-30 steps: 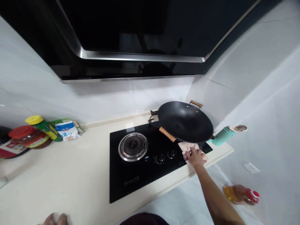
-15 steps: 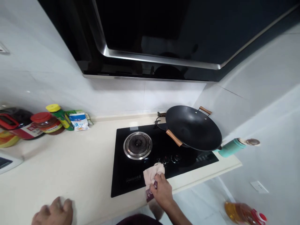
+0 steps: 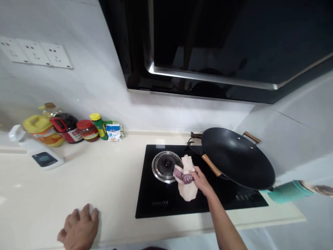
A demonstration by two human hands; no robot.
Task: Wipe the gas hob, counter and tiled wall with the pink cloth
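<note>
My right hand [image 3: 202, 181] grips a pale pink cloth [image 3: 187, 192] with a purple lettered band. The cloth is bunched over the black glass cooktop [image 3: 166, 209], beside the round metal-rimmed burner [image 3: 158, 172] and overlapping its right edge. The control knobs are hidden behind the cloth and hand. On the cream countertop [image 3: 117, 205], left of the cooktop, my left hand [image 3: 80, 227] rests palm down, fingers apart and holding nothing. A large black wok [image 3: 234, 156] with wooden handles sits tilted on the cooktop's right side.
A white spray bottle [image 3: 39, 149], a yellow-capped green bottle [image 3: 99, 126], a red-lidded jar [image 3: 87, 131] and packets [image 3: 113, 132] line the wall. A black range hood [image 3: 208, 41] hangs overhead. A teal utensil holder [image 3: 290, 191] stands right of the wok.
My right hand has carried the cloth from the cooktop's front edge inward, up next to the burner. The view has swung left, bringing the spray bottle and wall sockets into sight. My left hand stays on the counter.
</note>
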